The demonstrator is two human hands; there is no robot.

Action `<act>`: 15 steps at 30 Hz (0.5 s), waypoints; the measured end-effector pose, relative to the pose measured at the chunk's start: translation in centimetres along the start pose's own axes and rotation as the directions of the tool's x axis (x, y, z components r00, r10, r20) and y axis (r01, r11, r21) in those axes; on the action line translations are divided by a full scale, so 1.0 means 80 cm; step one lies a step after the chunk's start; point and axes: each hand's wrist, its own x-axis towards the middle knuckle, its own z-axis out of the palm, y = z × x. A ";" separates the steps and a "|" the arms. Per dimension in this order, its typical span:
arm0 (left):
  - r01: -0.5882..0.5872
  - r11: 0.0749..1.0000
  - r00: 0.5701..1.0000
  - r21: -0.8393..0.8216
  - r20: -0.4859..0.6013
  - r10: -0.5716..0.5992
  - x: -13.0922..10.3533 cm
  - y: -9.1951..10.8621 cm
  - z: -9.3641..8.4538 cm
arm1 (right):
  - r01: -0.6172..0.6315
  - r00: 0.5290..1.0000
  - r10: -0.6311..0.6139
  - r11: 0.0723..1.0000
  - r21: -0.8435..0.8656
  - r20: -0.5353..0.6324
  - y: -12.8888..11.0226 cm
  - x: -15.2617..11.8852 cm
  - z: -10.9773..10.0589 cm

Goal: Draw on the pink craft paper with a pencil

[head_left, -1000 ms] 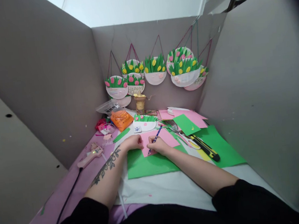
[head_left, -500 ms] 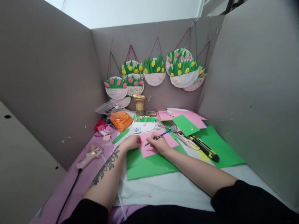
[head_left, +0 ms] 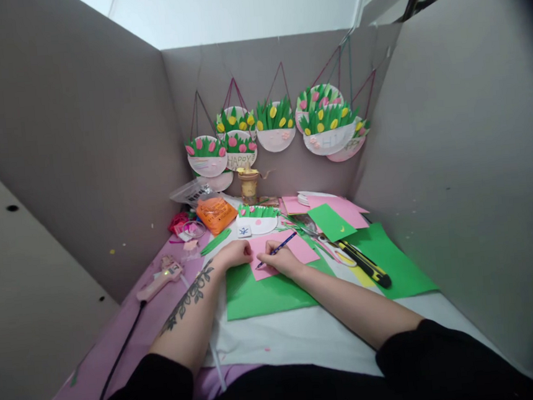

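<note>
My right hand [head_left: 280, 260] is closed round a dark blue pencil [head_left: 277, 249], its tip touching a sheet of pink paper [head_left: 301, 251] near the left part. At that sheet's left edge, my left hand [head_left: 237, 253] rests with curled fingers, closed on the paper's edge; the fingertips are partly hidden. The pink paper lies on a larger green sheet [head_left: 275, 300]. Just beyond is a half-round white paper plate [head_left: 269, 226] with green paper grass and pink flowers. A small white tile [head_left: 244, 231] with a blue character sits beside it.
A pink glue gun [head_left: 159, 283] with a black cord lies left. Scissors [head_left: 336, 255], a yellow-black utility knife [head_left: 368, 266] and green paper [head_left: 396, 269] lie right. Behind stand an orange bag [head_left: 216, 215] and a pot [head_left: 249, 186]. Several flower plates [head_left: 277, 140] hang before grey panels.
My right hand has shifted slightly, bringing the pencil tip a little down and to the left on the pink paper. The left hand stays in place.
</note>
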 end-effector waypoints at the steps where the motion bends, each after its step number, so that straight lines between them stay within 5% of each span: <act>1: -0.002 1.000 1.000 0.003 -0.001 0.002 0.000 0.000 0.000 | -0.004 1.000 0.004 1.000 0.020 0.008 -0.001 0.000 0.000; 15: 0.018 1.000 1.000 0.009 -0.004 -0.018 -0.001 0.003 -0.001 | 0.012 1.000 -0.012 1.000 0.004 -0.022 0.002 0.002 0.002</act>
